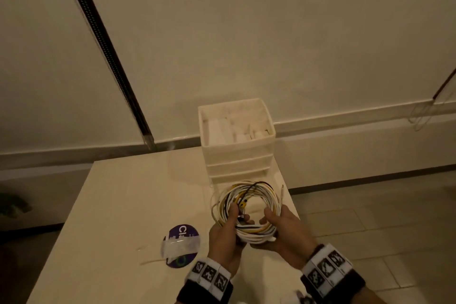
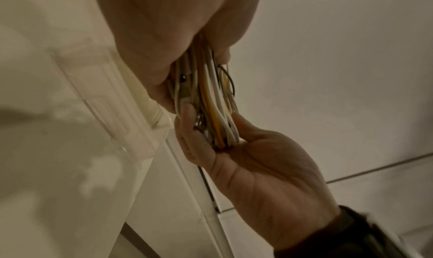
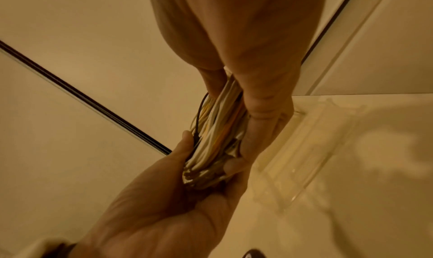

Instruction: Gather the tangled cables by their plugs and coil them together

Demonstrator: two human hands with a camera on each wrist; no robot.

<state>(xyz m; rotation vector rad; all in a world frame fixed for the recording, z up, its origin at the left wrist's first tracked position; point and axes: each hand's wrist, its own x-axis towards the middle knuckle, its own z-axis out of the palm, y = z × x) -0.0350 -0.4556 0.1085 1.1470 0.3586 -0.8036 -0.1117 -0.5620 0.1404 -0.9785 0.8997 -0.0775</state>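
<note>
Coiling looks nearly done: left hand (image 1: 225, 232) & right hand (image 1: 283, 234) both clasp the cable coil (image 1: 249, 207) above the table (image 1: 128, 200) edge, near the basket (image 1: 237, 148). Next, prob tuck the 1 loose plug end (image 1: 282, 191) w/o letting loops spring.

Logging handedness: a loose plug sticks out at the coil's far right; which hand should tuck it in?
Right, probably. The right hand grips the coil just below that plug; the left hand pinches the opposite side.

— Anything readable here?
— Only on the round purple sticker (image 1: 181, 244) stuck to the bench (image 1: 118, 205): large white letters "CI" at its top. A strip of clear tape covers the rest.
— And the wristbands?
— Black-and-white square marker patterns, no letters or numbers legible.
</note>
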